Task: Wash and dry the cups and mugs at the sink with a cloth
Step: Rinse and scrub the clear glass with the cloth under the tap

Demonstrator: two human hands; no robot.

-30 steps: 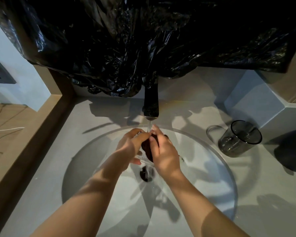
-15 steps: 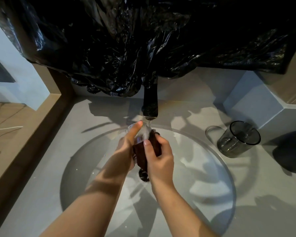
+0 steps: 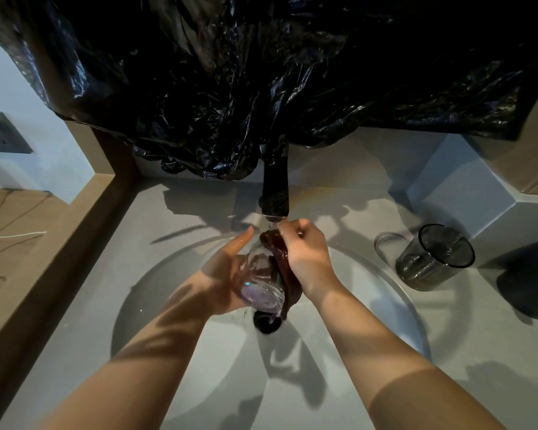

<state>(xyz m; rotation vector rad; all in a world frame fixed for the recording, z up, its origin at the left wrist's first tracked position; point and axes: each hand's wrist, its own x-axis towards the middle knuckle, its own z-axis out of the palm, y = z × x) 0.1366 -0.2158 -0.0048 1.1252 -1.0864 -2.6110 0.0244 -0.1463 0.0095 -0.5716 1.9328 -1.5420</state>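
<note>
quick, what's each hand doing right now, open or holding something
left hand: holds the clear glass, which is tilted.
right hand: grips the brown cloth against the glass.

Probably a home bathroom: round sink (image 3: 416, 321) in a grey counter (image 3: 479, 383), black faucet (image 3: 275, 193).

Clear glass cup (image 3: 260, 280) is tilted, thick base toward you, mouth pointing away. It's wet and held over the sink (image 3: 156, 290) basin in your left hand (image 3: 227, 274). Dark brown cloth (image 3: 278, 252) is soaked and draped along the cup's right side from the mouth down past the base, with your right hand (image 3: 308, 259) gripping it at the top. Smoky glass mug (image 3: 435, 259) stands upright on the counter (image 3: 448, 321) right of the basin, handle to its left. Dark mug (image 3: 528, 277) sits just beside it at the frame edge, partly cut off.
</note>
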